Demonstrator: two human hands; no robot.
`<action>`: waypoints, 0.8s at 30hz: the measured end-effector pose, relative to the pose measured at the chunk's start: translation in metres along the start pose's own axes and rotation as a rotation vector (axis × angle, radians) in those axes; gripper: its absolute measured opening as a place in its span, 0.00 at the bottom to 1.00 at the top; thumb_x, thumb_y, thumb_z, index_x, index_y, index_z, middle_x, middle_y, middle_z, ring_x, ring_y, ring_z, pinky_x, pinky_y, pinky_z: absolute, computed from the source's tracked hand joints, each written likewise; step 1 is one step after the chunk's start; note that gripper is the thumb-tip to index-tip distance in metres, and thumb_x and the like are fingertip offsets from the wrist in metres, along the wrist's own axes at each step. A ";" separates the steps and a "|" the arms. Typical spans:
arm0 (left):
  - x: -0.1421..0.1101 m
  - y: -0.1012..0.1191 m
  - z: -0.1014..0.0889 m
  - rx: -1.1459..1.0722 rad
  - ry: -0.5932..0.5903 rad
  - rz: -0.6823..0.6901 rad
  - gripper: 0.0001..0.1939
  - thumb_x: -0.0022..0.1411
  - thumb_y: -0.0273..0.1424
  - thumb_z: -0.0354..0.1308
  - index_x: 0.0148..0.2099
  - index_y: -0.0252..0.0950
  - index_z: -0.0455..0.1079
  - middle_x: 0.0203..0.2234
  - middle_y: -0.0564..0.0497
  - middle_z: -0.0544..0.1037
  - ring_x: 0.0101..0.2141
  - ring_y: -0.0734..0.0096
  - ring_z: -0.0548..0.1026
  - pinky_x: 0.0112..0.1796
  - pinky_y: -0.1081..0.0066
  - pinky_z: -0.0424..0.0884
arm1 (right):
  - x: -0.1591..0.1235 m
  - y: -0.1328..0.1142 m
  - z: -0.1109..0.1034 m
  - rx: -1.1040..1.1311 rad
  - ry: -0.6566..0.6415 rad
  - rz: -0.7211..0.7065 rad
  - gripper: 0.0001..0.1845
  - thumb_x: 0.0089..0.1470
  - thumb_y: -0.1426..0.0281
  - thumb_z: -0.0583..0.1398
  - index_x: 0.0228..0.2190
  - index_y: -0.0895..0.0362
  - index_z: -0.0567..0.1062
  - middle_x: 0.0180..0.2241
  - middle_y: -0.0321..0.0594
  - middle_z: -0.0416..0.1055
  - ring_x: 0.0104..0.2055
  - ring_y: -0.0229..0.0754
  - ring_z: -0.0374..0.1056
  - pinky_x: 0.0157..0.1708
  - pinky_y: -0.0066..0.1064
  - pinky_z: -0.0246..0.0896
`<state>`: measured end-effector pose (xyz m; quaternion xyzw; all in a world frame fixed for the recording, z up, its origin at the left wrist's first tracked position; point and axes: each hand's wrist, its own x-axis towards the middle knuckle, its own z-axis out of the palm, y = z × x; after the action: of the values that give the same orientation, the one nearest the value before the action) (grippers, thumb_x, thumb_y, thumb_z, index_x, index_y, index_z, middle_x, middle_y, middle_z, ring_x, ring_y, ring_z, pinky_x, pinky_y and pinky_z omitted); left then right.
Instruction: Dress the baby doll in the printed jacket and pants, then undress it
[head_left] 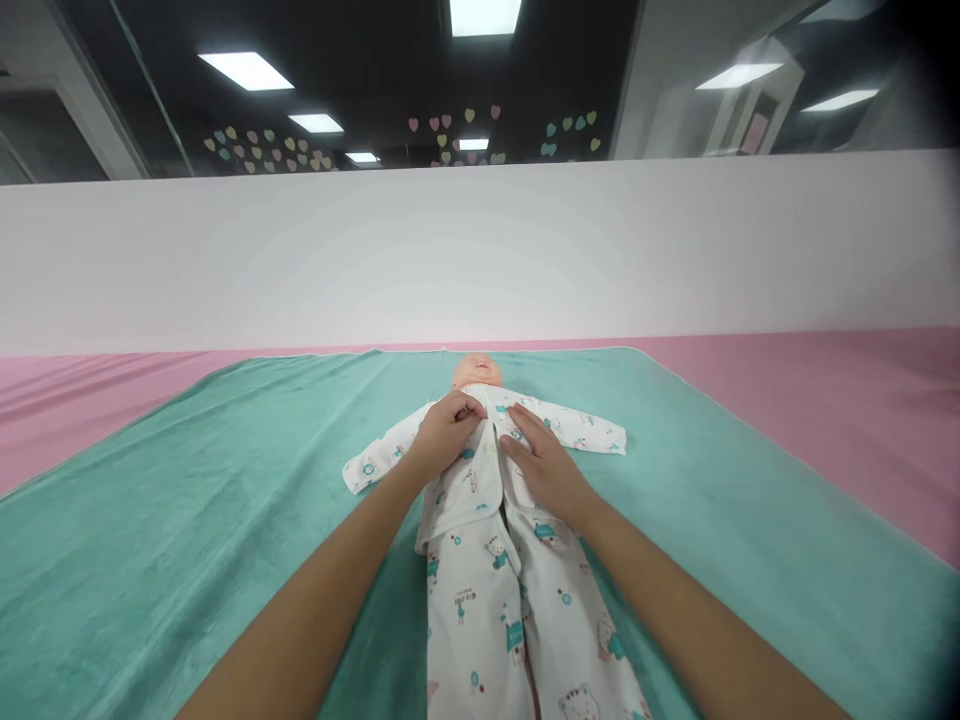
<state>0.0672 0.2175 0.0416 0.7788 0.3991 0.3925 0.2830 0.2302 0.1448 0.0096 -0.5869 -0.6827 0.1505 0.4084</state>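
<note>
A baby doll [478, 371] lies on its back, head away from me. It wears a white baby jacket [463, 492] printed with small teal and red figures, both sleeves spread out sideways. Matching white trousers [474, 625] stretch toward me, and a dark gap shows between the jacket's front edges lower down. My left hand [447, 436] is closed, thumb and fingers pinching the jacket's front edge below the neck. Flat on the other front panel rests my right hand [546, 466], its fingers stretched out. What lies under the left fingers is partly hidden.
A teal blanket [225, 520] with some wrinkles spreads beneath the doll, over a pink surface [810, 400]. Behind it rises a low white wall [480, 260]. Above that, dark glass [375, 90] carries heart stickers and reflects ceiling lights.
</note>
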 end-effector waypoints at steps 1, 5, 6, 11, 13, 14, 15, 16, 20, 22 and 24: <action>0.000 0.001 -0.001 -0.007 -0.011 -0.015 0.07 0.55 0.29 0.49 0.33 0.38 0.69 0.21 0.57 0.65 0.23 0.76 0.64 0.25 0.77 0.60 | -0.001 -0.002 0.000 -0.030 0.037 -0.023 0.27 0.60 0.57 0.47 0.57 0.53 0.59 0.61 0.40 0.52 0.62 0.45 0.46 0.59 0.43 0.44; -0.001 0.010 -0.010 -0.108 -0.169 -0.108 0.07 0.54 0.32 0.51 0.34 0.38 0.68 0.18 0.58 0.62 0.17 0.79 0.60 0.19 0.77 0.58 | -0.008 -0.017 -0.003 -0.199 0.206 -0.161 0.14 0.59 0.64 0.49 0.41 0.54 0.70 0.46 0.43 0.67 0.49 0.46 0.60 0.49 0.40 0.55; -0.002 0.014 -0.014 -0.135 -0.233 -0.117 0.07 0.54 0.32 0.51 0.34 0.38 0.68 0.19 0.58 0.63 0.16 0.78 0.61 0.18 0.77 0.58 | -0.009 -0.021 -0.005 -0.233 0.215 -0.181 0.12 0.59 0.65 0.49 0.36 0.54 0.70 0.41 0.43 0.68 0.45 0.45 0.62 0.45 0.39 0.56; -0.004 0.031 -0.028 -0.084 -0.436 -0.045 0.06 0.50 0.32 0.56 0.31 0.38 0.73 0.25 0.52 0.72 0.25 0.72 0.69 0.23 0.75 0.64 | -0.010 -0.031 -0.014 -0.349 0.084 -0.167 0.12 0.57 0.64 0.51 0.25 0.54 0.65 0.27 0.36 0.66 0.31 0.39 0.61 0.29 0.30 0.54; -0.004 0.034 -0.029 -0.027 -0.458 -0.007 0.06 0.49 0.32 0.57 0.30 0.40 0.75 0.27 0.52 0.74 0.29 0.70 0.71 0.25 0.75 0.66 | -0.009 -0.034 -0.020 -0.384 -0.044 -0.125 0.13 0.55 0.61 0.53 0.23 0.53 0.64 0.24 0.33 0.66 0.26 0.37 0.60 0.25 0.29 0.50; -0.004 0.035 -0.029 -0.001 -0.469 0.009 0.05 0.48 0.31 0.58 0.29 0.40 0.75 0.29 0.52 0.75 0.30 0.69 0.71 0.26 0.75 0.66 | -0.009 -0.036 -0.023 -0.401 -0.108 -0.098 0.14 0.54 0.59 0.54 0.22 0.53 0.64 0.22 0.32 0.66 0.23 0.36 0.59 0.23 0.29 0.47; -0.003 0.035 -0.029 0.023 -0.483 0.020 0.05 0.48 0.32 0.58 0.29 0.41 0.75 0.30 0.52 0.75 0.31 0.69 0.71 0.27 0.75 0.67 | -0.010 -0.038 -0.026 -0.418 -0.162 -0.071 0.15 0.52 0.57 0.55 0.22 0.53 0.64 0.20 0.31 0.65 0.21 0.36 0.58 0.21 0.29 0.46; -0.003 0.035 -0.029 0.045 -0.500 0.026 0.05 0.48 0.32 0.59 0.29 0.41 0.75 0.31 0.52 0.75 0.31 0.69 0.71 0.28 0.75 0.67 | -0.011 -0.040 -0.028 -0.434 -0.203 -0.048 0.16 0.51 0.56 0.56 0.21 0.53 0.64 0.18 0.31 0.65 0.20 0.36 0.57 0.21 0.29 0.44; -0.003 0.035 -0.032 0.075 -0.565 -0.005 0.05 0.50 0.33 0.58 0.30 0.41 0.74 0.30 0.53 0.75 0.30 0.70 0.71 0.28 0.74 0.66 | -0.016 -0.045 -0.031 -0.470 -0.260 -0.005 0.16 0.50 0.55 0.56 0.21 0.53 0.63 0.18 0.32 0.66 0.19 0.37 0.58 0.20 0.29 0.43; -0.003 0.035 -0.036 0.018 -0.587 -0.044 0.06 0.52 0.33 0.56 0.30 0.40 0.73 0.29 0.52 0.75 0.30 0.69 0.71 0.29 0.73 0.66 | -0.018 -0.045 -0.030 -0.473 -0.248 -0.001 0.14 0.51 0.58 0.55 0.21 0.53 0.62 0.18 0.32 0.66 0.19 0.37 0.58 0.20 0.29 0.43; -0.004 0.036 -0.040 -0.062 -0.600 -0.078 0.06 0.52 0.33 0.56 0.31 0.39 0.73 0.28 0.51 0.75 0.31 0.69 0.71 0.31 0.72 0.66 | -0.018 -0.044 -0.028 -0.481 -0.231 0.000 0.13 0.52 0.61 0.55 0.21 0.53 0.62 0.19 0.32 0.67 0.19 0.36 0.58 0.21 0.29 0.42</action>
<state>0.0467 0.2007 0.0882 0.8349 0.3151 0.1459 0.4269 0.2202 0.1091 0.0504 -0.6461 -0.7408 0.0501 0.1767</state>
